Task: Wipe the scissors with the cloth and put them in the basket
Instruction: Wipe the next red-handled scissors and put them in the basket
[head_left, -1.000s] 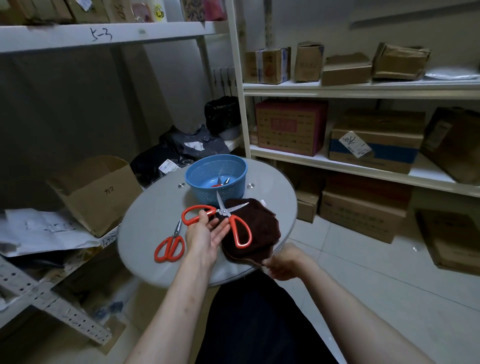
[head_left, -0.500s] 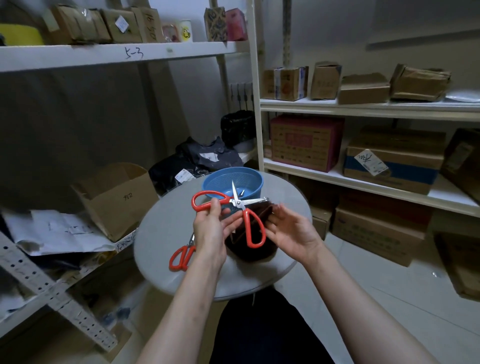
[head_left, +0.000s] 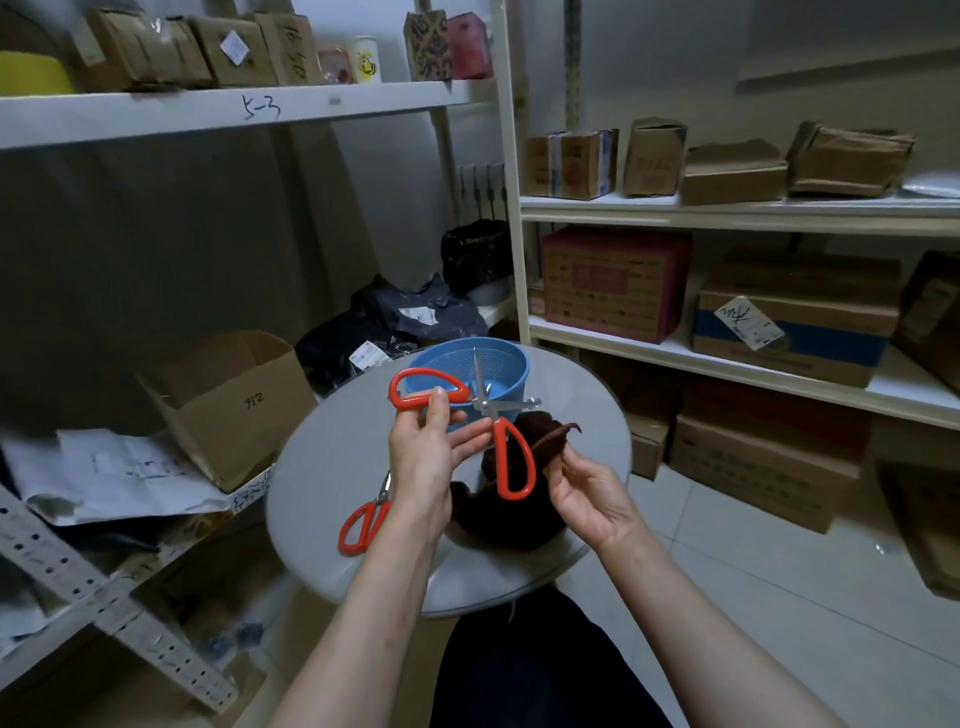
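Note:
My left hand (head_left: 431, 457) holds a pair of red-handled scissors (head_left: 511, 457) above the round grey table (head_left: 322, 467), thumb pressed on the upper handle, blades spread open. My right hand (head_left: 587, 488) pinches a dark brown cloth (head_left: 524, 519) just right of the lower handle, and the cloth hangs down onto the table. A blue plastic basket (head_left: 498, 358) stands at the table's far edge, right behind the blades. A second pair of red scissors (head_left: 363, 522) lies on the table, partly hidden by my left wrist.
An open cardboard box (head_left: 228, 400) and crumpled papers (head_left: 114, 478) sit on the low shelf to the left. White shelving with cartons (head_left: 618, 283) lines the right wall. Black bags (head_left: 410, 322) lie behind the table. Pale tiled floor (head_left: 779, 597) spreads to the right.
Both hands have risen off the table. The scissors went up with my left hand, and my right hand gathered the cloth from flat on the table and lifted it beside the scissors.

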